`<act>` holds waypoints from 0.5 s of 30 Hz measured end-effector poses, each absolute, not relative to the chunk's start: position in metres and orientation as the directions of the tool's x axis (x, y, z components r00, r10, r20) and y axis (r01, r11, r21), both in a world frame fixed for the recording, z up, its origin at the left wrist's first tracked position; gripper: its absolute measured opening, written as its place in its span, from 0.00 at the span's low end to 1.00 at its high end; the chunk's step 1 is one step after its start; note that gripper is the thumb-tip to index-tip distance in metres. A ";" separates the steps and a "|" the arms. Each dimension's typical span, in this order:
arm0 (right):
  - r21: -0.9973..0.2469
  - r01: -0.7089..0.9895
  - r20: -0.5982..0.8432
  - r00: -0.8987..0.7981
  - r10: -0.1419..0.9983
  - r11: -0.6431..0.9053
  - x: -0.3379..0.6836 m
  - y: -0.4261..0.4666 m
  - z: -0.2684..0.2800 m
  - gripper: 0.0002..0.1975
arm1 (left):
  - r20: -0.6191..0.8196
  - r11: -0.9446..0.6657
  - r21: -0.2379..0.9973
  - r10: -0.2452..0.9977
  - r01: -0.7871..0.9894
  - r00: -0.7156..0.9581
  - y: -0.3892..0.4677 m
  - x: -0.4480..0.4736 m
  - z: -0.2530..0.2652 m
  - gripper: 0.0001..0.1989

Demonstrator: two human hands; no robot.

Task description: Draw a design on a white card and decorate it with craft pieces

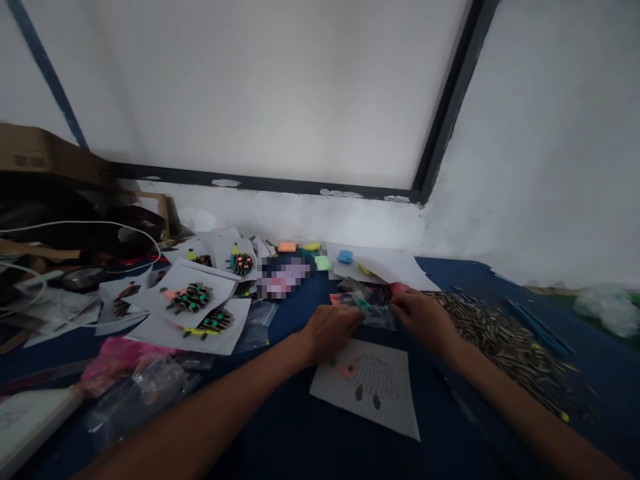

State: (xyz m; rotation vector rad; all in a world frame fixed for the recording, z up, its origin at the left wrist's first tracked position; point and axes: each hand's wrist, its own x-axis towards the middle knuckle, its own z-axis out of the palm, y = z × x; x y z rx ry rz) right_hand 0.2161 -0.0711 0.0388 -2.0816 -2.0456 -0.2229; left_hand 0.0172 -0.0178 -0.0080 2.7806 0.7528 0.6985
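Note:
My left hand (pixel 333 331) is closed, its fingertips pinching the near left side of a small clear plastic bag (pixel 381 318). A bit of green clay (pixel 363 304) shows at those fingertips. On the other side, my right hand (pixel 423 317) has its fingers curled at the bag's right edge, close to a pink piece (pixel 399 289); exactly how they grip is dim. Just below the hands lies a paper sheet (pixel 400 423) with a hedgehog drawing, its face pinkish, its feet dark and a green spot at the nose.
Sunflower-seed-like dark pieces (pixel 500 340) are heaped at right, beside blue tweezers-like tools (pixel 540 327). Finished hedgehog sheets (pixel 185 300) overlap at left. Clay blocks, orange (pixel 287 247) and blue (pixel 345 256), sit at the back. A pink bag (pixel 120 360) lies front left.

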 end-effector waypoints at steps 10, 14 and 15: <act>-0.044 0.997 0.176 -0.056 0.983 0.065 0.193 -0.027 0.037 0.12 | 0.363 -0.844 0.266 0.535 0.465 0.763 -0.022 0.017 0.000 0.11; -0.066 0.994 0.158 -0.076 0.985 0.088 0.188 -0.017 0.035 0.13 | 0.351 -0.840 0.257 0.541 0.477 0.764 -0.023 0.017 0.002 0.11; -0.074 0.994 0.162 -0.069 0.984 0.082 0.187 -0.014 0.035 0.14 | 0.351 -0.840 0.256 0.542 0.478 0.764 -0.023 0.016 0.002 0.11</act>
